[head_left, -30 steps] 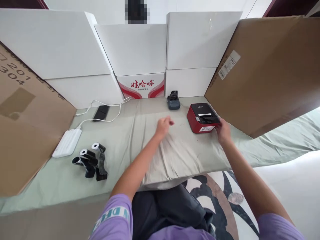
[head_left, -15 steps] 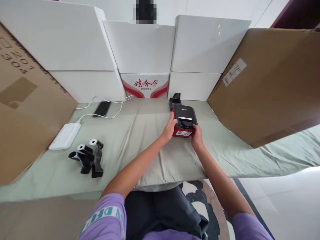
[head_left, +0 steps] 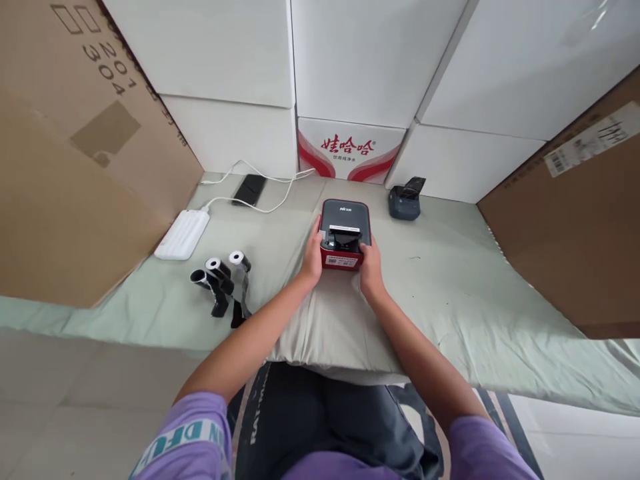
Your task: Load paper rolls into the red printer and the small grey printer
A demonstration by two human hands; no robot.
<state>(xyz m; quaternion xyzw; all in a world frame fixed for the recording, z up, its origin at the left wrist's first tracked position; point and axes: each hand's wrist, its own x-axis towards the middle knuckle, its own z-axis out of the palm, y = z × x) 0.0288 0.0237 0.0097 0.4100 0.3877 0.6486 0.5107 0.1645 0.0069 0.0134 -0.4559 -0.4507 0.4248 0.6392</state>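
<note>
A red label printer with a black top (head_left: pixel 345 227) stands on the pale green cloth (head_left: pixel 450 293) in front of me. My left hand (head_left: pixel 313 253) grips its left side and my right hand (head_left: pixel 371 265) grips its front right corner. Both hands have their fingers pressed against the casing. The printer's front label faces me.
A small dark blue printer (head_left: pixel 405 200) sits behind to the right. Left lie black rolls with white cores (head_left: pixel 223 283), a white power bank (head_left: pixel 183 235) with a cable, and a black phone (head_left: pixel 249 190). White boxes (head_left: pixel 360 60) and brown cardboard sheets (head_left: pixel 75 153) wall the area.
The red printer came from the right side to the middle in front of me. My left hand joined my right hand on it. My view tilted and shifted.
</note>
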